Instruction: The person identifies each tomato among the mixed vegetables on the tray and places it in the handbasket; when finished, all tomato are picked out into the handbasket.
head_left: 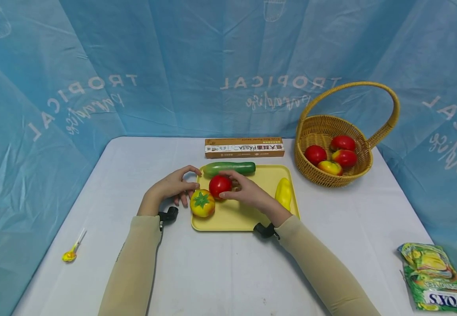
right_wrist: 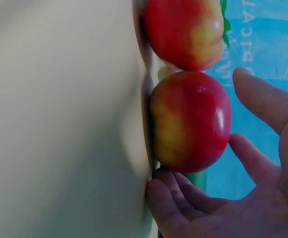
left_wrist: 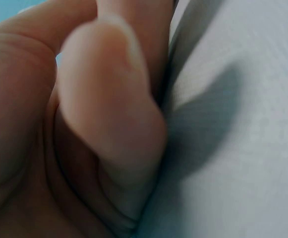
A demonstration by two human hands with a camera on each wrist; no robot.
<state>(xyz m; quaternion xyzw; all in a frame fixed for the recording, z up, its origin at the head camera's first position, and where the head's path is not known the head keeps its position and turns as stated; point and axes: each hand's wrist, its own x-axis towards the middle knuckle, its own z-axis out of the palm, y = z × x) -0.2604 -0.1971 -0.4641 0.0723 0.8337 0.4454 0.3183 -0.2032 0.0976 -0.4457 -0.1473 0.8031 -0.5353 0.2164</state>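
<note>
Cupping the red tomato [head_left: 218, 187] on the tray [head_left: 240, 217], our right hand [head_left: 250, 192] has a loosely spread grip; our left hand [head_left: 169, 185], at the tray's left edge, holds nothing. We look partway: cucumber [head_left: 230, 168] placed, four fruits [head_left: 344, 158] left in the basket [head_left: 317, 131] right of the tray.

Glossy red tomato [head_left: 219, 186] beside yellow tomato [head_left: 202, 203] on yellow tray [head_left: 238, 220]

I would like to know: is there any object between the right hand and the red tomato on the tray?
Nothing visible stands between the right hand and the red tomato; its fingers are right beside it. The yellow tomato on the tray lies on the far side from this hand, not between.
</note>
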